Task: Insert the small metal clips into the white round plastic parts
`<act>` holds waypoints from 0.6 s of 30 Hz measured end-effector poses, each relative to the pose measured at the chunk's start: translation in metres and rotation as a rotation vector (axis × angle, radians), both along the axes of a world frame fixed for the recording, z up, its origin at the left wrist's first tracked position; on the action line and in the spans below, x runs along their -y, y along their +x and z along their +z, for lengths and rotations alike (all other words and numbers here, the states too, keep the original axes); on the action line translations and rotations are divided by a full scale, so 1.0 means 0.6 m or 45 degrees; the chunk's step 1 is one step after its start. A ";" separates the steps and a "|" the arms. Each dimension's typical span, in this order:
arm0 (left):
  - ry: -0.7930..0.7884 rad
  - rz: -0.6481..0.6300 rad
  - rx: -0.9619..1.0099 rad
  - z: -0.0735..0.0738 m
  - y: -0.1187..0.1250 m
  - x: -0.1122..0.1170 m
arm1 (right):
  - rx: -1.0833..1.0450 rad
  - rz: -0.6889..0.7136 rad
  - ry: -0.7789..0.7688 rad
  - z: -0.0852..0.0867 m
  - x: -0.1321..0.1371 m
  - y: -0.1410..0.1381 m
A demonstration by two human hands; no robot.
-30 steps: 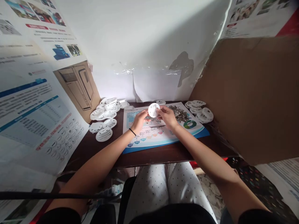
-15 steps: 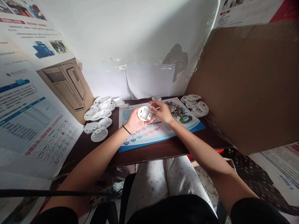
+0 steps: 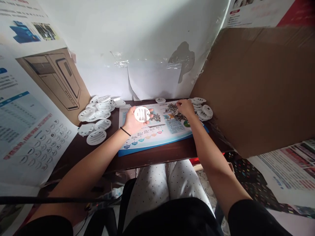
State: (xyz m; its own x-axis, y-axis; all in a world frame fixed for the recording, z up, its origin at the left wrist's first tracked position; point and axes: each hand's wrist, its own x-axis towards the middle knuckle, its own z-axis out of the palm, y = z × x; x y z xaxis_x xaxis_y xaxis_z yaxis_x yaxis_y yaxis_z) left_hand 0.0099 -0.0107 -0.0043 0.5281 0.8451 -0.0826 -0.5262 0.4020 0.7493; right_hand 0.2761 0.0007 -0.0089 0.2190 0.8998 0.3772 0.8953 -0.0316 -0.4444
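Observation:
A round white plastic disc with slots and raised ridges (image 3: 142,114) rests in my left hand (image 3: 132,122), fingers curled around its far side. My right hand (image 3: 186,108) is over the larger heap of small metal parts (image 3: 179,116), its fingertips pinched together at the heap's upper edge. Whatever those fingers hold is too small to make out. A smaller heap of metal parts (image 3: 155,117) lies just right of the held disc. Both heaps sit on a printed sheet (image 3: 169,134) with a blue border.
Several similar white discs (image 3: 96,137) lie piled at the left of the dark table (image 3: 157,159). More discs (image 3: 204,112) are stacked at the right, and a single disc (image 3: 160,100) lies at the back. Cardboard (image 3: 256,88) and a white wall (image 3: 137,39) enclose the table.
My right hand has left the disc and moved right to the larger metal heap. The left hand still holds the disc. The whole view has shifted slightly.

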 end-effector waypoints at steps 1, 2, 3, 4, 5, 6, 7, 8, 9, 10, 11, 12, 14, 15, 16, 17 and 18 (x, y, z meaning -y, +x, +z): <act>0.005 0.050 0.006 -0.001 -0.001 -0.003 | 0.017 0.020 -0.029 -0.003 -0.001 0.002; 0.005 0.106 0.003 -0.003 -0.002 -0.007 | 0.031 0.085 -0.055 -0.007 -0.001 -0.002; -0.002 0.165 -0.008 -0.005 -0.002 -0.009 | 0.039 0.200 -0.085 -0.012 -0.002 -0.012; -0.018 0.218 -0.025 -0.008 -0.001 -0.011 | 0.063 0.347 -0.120 -0.017 -0.002 -0.027; -0.036 0.258 -0.041 -0.009 0.000 -0.012 | 0.111 0.467 -0.123 -0.022 -0.002 -0.043; -0.050 0.284 -0.054 -0.011 0.001 -0.011 | 0.159 0.546 -0.120 -0.027 -0.003 -0.059; -0.057 0.291 -0.065 -0.011 0.002 -0.010 | 0.194 0.596 -0.126 -0.031 -0.004 -0.075; -0.057 0.283 -0.074 -0.012 0.003 -0.009 | 0.219 0.614 -0.136 -0.034 -0.005 -0.087; -0.048 0.263 -0.081 -0.012 0.004 -0.007 | 0.234 0.614 -0.143 -0.037 -0.005 -0.098; -0.037 0.237 -0.087 -0.012 0.005 -0.005 | 0.242 0.609 -0.148 -0.039 -0.006 -0.105; -0.027 0.211 -0.092 -0.012 0.006 -0.003 | 0.245 0.601 -0.149 -0.040 -0.006 -0.111; -0.022 0.189 -0.099 -0.012 0.007 -0.001 | 0.244 0.598 -0.147 -0.040 -0.006 -0.114; -0.023 0.167 -0.112 -0.013 0.008 0.001 | 0.230 0.607 -0.140 -0.041 -0.005 -0.117; -0.026 0.167 -0.120 -0.013 0.009 0.002 | 0.217 0.613 -0.134 -0.042 -0.005 -0.118; -0.028 0.169 -0.126 -0.013 0.010 0.002 | 0.201 0.617 -0.128 -0.042 -0.005 -0.118; -0.030 0.174 -0.130 -0.013 0.010 0.002 | 0.187 0.618 -0.122 -0.042 -0.005 -0.118; -0.032 0.178 -0.134 -0.014 0.011 0.002 | 0.174 0.615 -0.113 -0.043 -0.006 -0.117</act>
